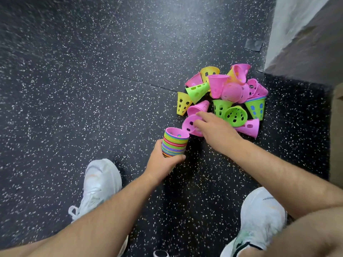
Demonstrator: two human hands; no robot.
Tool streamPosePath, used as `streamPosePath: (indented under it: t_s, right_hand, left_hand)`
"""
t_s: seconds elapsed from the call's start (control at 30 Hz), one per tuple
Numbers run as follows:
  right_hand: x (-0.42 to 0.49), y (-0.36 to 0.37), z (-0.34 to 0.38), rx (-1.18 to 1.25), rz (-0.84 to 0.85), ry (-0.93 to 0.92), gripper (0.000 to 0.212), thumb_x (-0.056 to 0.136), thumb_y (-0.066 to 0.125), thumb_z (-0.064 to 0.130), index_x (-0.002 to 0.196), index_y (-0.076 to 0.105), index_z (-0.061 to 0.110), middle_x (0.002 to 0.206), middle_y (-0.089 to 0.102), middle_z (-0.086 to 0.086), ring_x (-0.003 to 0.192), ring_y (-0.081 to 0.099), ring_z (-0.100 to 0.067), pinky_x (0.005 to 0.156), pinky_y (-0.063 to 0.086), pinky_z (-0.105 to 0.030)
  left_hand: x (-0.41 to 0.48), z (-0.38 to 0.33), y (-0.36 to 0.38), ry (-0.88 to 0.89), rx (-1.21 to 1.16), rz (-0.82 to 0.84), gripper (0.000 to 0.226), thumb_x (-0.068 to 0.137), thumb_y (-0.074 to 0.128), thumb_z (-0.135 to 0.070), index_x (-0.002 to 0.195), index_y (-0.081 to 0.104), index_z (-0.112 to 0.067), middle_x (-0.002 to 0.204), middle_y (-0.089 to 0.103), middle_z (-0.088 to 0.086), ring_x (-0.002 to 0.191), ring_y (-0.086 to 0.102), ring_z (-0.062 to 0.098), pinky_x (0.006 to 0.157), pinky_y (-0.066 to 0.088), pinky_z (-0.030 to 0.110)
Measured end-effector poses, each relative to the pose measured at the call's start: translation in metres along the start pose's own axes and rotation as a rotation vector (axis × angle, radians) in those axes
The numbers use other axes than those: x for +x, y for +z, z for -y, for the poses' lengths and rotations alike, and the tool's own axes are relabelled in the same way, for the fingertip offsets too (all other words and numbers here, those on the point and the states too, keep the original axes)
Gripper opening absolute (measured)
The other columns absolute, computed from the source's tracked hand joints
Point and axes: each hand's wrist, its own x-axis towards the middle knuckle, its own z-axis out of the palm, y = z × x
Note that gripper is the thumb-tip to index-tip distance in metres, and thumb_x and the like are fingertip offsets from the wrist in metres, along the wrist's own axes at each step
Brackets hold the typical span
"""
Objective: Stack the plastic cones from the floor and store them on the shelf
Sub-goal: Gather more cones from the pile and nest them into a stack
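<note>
Crouching over white shoes (100, 182), mid-stacking; loose cone pile (232, 93) lying far right on the floor.
Left hand (163, 162) gripping nested stack (174, 143) at centre; right hand (215, 130) pinching pink cone (190, 125) beside it. Next: aligning, nesting it.

cones (224, 95): pink, yellow, green | floor (92, 80): black, white-speckled | shoes (101, 182): white

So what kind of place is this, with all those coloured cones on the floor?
Likely a gym or sports training room: black speckled rubber floor, a heap of perforated training cones, a stack of cones in the left hand, and white trainers.
</note>
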Motion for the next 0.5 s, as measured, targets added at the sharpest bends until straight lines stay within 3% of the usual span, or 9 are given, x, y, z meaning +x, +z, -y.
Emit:
streamPosePath:
  t_s: [0.1, 0.23, 0.37, 0.5]
  right_hand:
    - [0.002, -0.016, -0.005, 0.031, -0.168, 0.066, 0.017, 0.092, 0.063, 0.006, 0.106, 0.059, 0.013, 0.100, 0.059, -0.009, 0.089, 0.056, -0.033, 0.059, 0.049, -0.038]
    - [0.000, -0.038, -0.006, 0.113, -0.346, 0.162, 0.016, 0.100, 0.053, 0.019, 0.111, 0.063, 0.013, 0.093, 0.063, -0.008, 0.087, 0.056, -0.034, 0.061, 0.051, -0.044]
    - [0.001, -0.037, -0.001, 0.149, -0.344, 0.143, 0.015, 0.098, 0.056, 0.014, 0.110, 0.064, 0.013, 0.096, 0.066, -0.007, 0.089, 0.058, -0.035, 0.065, 0.052, -0.044]
    - [0.002, -0.035, -0.001, 0.285, -0.317, 0.129, 0.015, 0.099, 0.055, 0.016, 0.109, 0.065, 0.012, 0.096, 0.065, -0.006, 0.092, 0.058, -0.032, 0.074, 0.050, -0.044]
  left_hand:
    - [0.006, 0.000, -0.001, -0.005, 0.009, 0.011, 0.073, 0.051, 0.087, -0.044, 0.113, 0.055, -0.026, 0.102, 0.071, -0.002, 0.093, 0.070, 0.015, 0.089, 0.057, 0.035]
    - [0.013, -0.007, 0.002, 0.000, 0.010, 0.023, 0.071, 0.055, 0.088, -0.037, 0.116, 0.055, -0.021, 0.101, 0.071, -0.003, 0.087, 0.068, 0.008, 0.085, 0.054, 0.029]
    - [0.019, -0.015, 0.006, 0.010, 0.014, 0.022, 0.066, 0.056, 0.088, -0.034, 0.113, 0.055, -0.026, 0.097, 0.070, -0.005, 0.081, 0.067, 0.003, 0.083, 0.056, 0.029]
    - [0.023, -0.013, 0.007, 0.004, 0.039, 0.029, 0.068, 0.053, 0.089, -0.039, 0.111, 0.055, -0.028, 0.096, 0.071, -0.004, 0.083, 0.068, 0.007, 0.087, 0.058, 0.038]
